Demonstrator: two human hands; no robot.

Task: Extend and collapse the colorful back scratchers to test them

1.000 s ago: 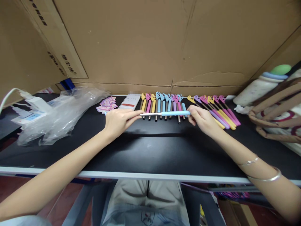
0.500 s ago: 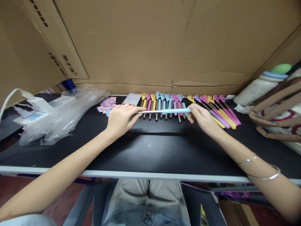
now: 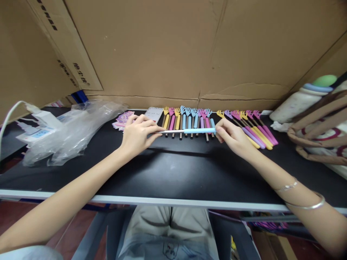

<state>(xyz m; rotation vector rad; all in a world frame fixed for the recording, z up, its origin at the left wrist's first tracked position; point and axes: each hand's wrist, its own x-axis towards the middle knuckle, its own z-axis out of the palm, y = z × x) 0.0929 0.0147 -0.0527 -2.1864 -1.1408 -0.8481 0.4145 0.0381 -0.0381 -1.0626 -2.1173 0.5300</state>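
Level above the black table (image 3: 173,177), a back scratcher (image 3: 199,130) with a light blue sleeve and a thin metal rod spans both hands. My left hand (image 3: 139,133) is closed on the rod's left end, where its fingers hide whatever is there. At the other end, my right hand (image 3: 230,135) pinches the tip of the blue sleeve. Just behind lies a row of back scratchers (image 3: 177,121) with claw heads in yellow, pink, blue and purple. Nearest my right hand is a slanted group of back scratchers (image 3: 256,131) with purple, yellow and pink handles.
Small printed cards (image 3: 120,121) and a phone (image 3: 154,113) lie behind my left hand. Clear plastic bags (image 3: 78,133) and a white power strip (image 3: 40,133) are at left. A bottle (image 3: 298,103) and a brown-handled bag (image 3: 320,126) stand right. Cardboard (image 3: 173,50) walls the back.
The held back scratcher has shifted slightly left and down, with both hands still on it. My right fingers have moved a little left along with the sleeve's end.
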